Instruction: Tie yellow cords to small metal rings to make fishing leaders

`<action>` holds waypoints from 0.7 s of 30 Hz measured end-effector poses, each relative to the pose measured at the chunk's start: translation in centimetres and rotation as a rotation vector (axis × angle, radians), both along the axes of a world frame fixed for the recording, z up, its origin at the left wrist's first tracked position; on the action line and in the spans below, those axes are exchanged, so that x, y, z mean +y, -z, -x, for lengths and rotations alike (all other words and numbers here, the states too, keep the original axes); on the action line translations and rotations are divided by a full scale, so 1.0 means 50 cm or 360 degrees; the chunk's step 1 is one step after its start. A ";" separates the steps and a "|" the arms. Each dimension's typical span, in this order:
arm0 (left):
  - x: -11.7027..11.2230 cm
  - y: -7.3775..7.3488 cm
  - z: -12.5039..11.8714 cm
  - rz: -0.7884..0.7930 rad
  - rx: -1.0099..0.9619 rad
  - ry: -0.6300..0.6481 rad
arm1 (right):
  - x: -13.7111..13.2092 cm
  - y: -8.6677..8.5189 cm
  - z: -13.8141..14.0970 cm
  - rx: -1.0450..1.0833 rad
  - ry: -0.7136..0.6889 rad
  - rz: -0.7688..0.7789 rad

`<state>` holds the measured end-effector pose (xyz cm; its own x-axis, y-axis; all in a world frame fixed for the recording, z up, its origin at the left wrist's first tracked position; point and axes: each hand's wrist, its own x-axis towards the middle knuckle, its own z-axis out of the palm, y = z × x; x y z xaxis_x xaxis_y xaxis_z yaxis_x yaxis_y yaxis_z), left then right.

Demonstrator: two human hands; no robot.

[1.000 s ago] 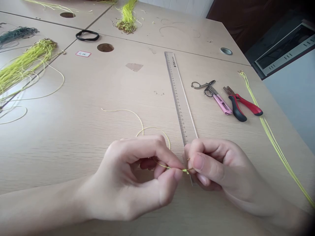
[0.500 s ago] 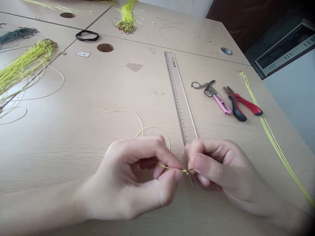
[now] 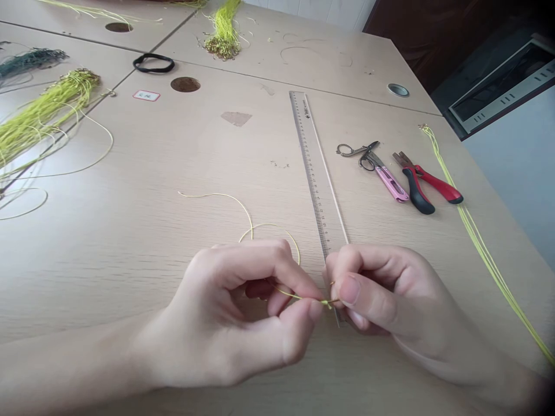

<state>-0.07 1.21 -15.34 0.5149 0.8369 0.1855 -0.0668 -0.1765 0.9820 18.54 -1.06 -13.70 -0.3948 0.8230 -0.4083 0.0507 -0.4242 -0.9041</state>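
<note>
My left hand [image 3: 243,312] and my right hand [image 3: 381,300] meet low in the middle of the view, just above the wooden table [image 3: 173,150]. Both pinch one thin yellow-green cord [image 3: 243,205] between thumb and forefinger, a small knot showing between the fingertips. The cord's free end loops back over the table behind my left hand. My right hand hides the near end of a clear ruler [image 3: 314,162].
Small scissors [image 3: 358,151], pink thread snips [image 3: 385,173] and red-handled pliers [image 3: 425,182] lie right of the ruler. Long yellow cords [image 3: 485,254] run along the right edge. Bundles of yellow cord [image 3: 43,112] lie at the left and a further bundle [image 3: 223,29] at the back, near a black band [image 3: 154,62].
</note>
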 end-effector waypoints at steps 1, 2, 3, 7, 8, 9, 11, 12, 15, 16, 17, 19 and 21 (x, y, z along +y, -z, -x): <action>0.000 0.001 0.000 -0.0005 0.0001 0.0004 | 0.000 0.000 0.000 0.0004 0.0000 -0.0010; 0.000 0.002 -0.001 -0.0009 0.0003 0.0000 | 0.000 0.001 0.000 0.0008 -0.0001 -0.0018; 0.000 0.003 -0.002 -0.0011 0.0003 0.0001 | 0.000 0.001 0.001 0.0008 -0.0003 -0.0027; 0.001 0.004 -0.003 0.0021 0.0005 0.0013 | -0.004 0.002 0.002 -0.0046 0.0012 -0.0094; 0.000 0.004 -0.002 0.0021 0.0008 0.0017 | -0.005 0.002 0.002 -0.0064 0.0018 -0.0117; 0.000 0.003 -0.001 0.0017 0.0010 0.0020 | -0.006 0.002 0.002 -0.0076 0.0027 -0.0141; -0.001 0.003 0.001 0.0012 0.0011 0.0014 | -0.008 0.002 0.003 -0.0089 0.0045 -0.0170; -0.002 0.003 0.002 0.0010 0.0009 0.0010 | -0.008 0.001 0.003 -0.0083 0.0050 -0.0178; -0.003 0.004 0.002 0.0015 0.0002 0.0021 | -0.010 0.000 0.004 -0.0055 0.0053 -0.0187; -0.003 0.004 0.002 0.0016 0.0000 0.0025 | -0.010 -0.001 0.005 -0.0053 0.0054 -0.0190; -0.003 0.004 0.001 0.0019 0.0000 0.0030 | -0.010 -0.001 0.005 -0.0057 0.0056 -0.0196; -0.004 0.004 0.001 0.0026 0.0006 0.0032 | -0.010 -0.002 0.005 -0.0076 0.0053 -0.0209; -0.003 0.004 0.000 0.0025 0.0012 0.0034 | -0.010 -0.003 0.005 -0.0102 0.0046 -0.0229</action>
<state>-0.09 1.03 -15.52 0.5338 0.8286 0.1687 -0.0632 -0.1599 0.9851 18.29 -1.55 -13.57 -0.3472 0.8855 -0.3087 0.0999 -0.2924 -0.9511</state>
